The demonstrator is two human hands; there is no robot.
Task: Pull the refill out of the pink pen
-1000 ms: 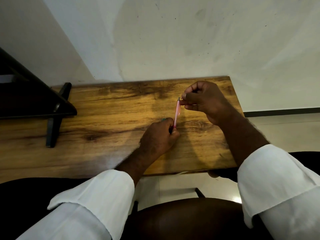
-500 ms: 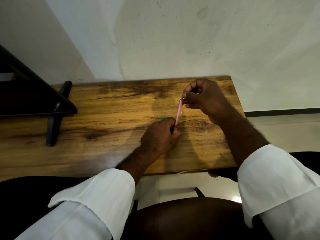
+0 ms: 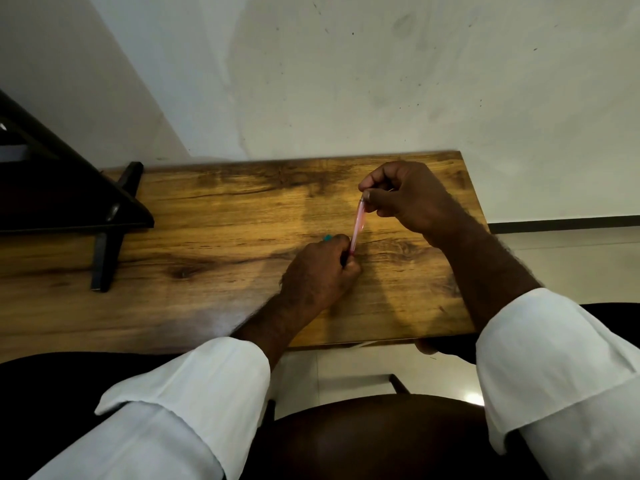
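A thin pink pen (image 3: 358, 223) stands tilted above the wooden table (image 3: 221, 216). My left hand (image 3: 320, 271) grips its lower, dark end, with fingers curled round it. My right hand (image 3: 405, 199) pinches the pen's top end between thumb and fingers. A small teal piece (image 3: 327, 238) peeks out just behind my left hand's knuckles; what it is I cannot tell. Both forearms come out of rolled white sleeves.
A black stand (image 3: 104, 216) with angled legs sits on the table's left part. A pale wall (image 3: 346, 81) rises directly behind the table. The table's right edge ends by a light floor (image 3: 571, 265). My dark-clad knee (image 3: 381, 438) is below the front edge.
My right hand has shifted slightly at the pen's top, and the pen leans a little more to the right. My left hand stays in place.
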